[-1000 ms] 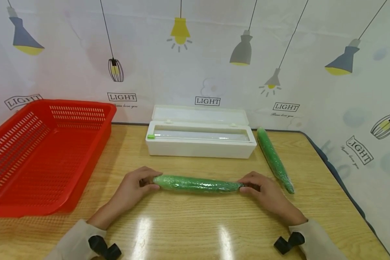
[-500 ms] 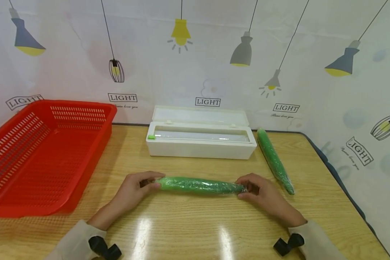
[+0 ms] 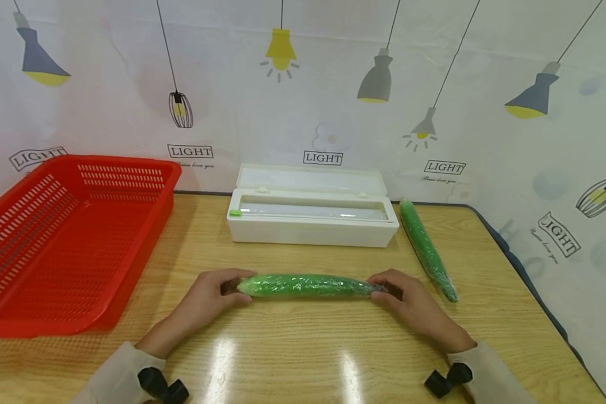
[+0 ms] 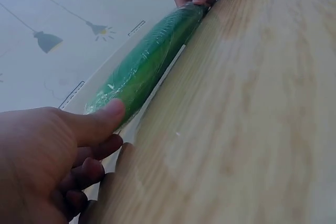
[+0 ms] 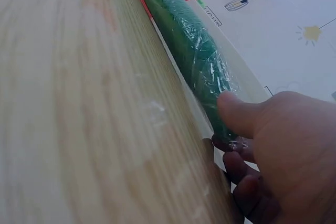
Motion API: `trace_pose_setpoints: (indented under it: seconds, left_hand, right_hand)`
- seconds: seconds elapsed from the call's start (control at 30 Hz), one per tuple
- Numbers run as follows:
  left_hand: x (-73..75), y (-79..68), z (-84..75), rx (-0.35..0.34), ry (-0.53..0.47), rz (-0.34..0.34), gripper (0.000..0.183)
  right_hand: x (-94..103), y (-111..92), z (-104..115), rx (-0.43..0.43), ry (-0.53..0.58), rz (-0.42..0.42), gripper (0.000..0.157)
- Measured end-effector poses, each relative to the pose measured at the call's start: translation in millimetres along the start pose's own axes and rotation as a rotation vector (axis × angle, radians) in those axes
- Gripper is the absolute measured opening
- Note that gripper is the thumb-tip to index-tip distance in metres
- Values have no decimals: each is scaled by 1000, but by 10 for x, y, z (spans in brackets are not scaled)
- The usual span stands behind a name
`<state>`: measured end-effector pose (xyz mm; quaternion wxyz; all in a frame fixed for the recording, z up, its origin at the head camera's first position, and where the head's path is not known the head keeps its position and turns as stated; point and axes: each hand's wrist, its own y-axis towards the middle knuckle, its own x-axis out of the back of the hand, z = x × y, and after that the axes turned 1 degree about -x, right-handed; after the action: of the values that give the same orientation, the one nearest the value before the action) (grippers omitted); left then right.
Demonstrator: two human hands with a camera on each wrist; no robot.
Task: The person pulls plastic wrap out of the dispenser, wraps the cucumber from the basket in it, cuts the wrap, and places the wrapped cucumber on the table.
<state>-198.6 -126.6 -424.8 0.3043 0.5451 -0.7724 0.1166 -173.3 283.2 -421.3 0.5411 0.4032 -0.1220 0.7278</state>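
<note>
A cucumber (image 3: 305, 285) in shiny clear film lies crosswise in front of the person, a hand at each end. The left hand (image 3: 213, 293) holds the pale left end; in the left wrist view its thumb (image 4: 107, 116) presses on the film. At the darker right end, where the film bunches up, the right hand (image 3: 409, 300) pinches with thumb and fingers. The right wrist view shows that thumb (image 5: 239, 111) against the wrapped tip. A second wrapped cucumber (image 3: 426, 247) lies slanted on the table, beyond the right hand.
Behind the cucumber stands a white cling film box (image 3: 310, 231), lid raised, a film roll inside and a green slider at its left. A red plastic basket (image 3: 146, 241) takes up the left side. The wooden table (image 3: 288, 353) meets a printed wall sheet at the back.
The cucumber shifted slightly right, then back left, and its pale left end shows more now. Both hands stay at its ends, the left a little nearer the person than at first.
</note>
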Motion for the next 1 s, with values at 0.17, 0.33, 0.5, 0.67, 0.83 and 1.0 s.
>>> trace_pose_setpoints:
  seconds: [0.17, 0.33, 0.5, 0.67, 0.83, 1.0]
  left_hand:
    - [-11, -8, -1, -12, 5, -30, 34]
    - [-11, -16, -11, -22, 26, -55, 29]
    - [-11, -21, -4, -57, 29, -76, 29]
    - [-7, -23, 1, -74, -3, -71, 32]
    - [-7, -23, -6, -51, -24, -64, 32]
    - [-12, -9, -18, -45, -56, -50, 37]
  right_hand:
    - [-21, 5, 15, 37, -36, -22, 23]
    - [-55, 16, 39, 60, -75, -31, 25]
    - [-67, 15, 65, 19, -56, -6, 26]
    - [-77, 12, 68, -15, -35, 21, 31]
    - [-84, 1, 67, 12, -52, -2, 26]
    - [-78, -5, 70, 1, -63, -1, 23]
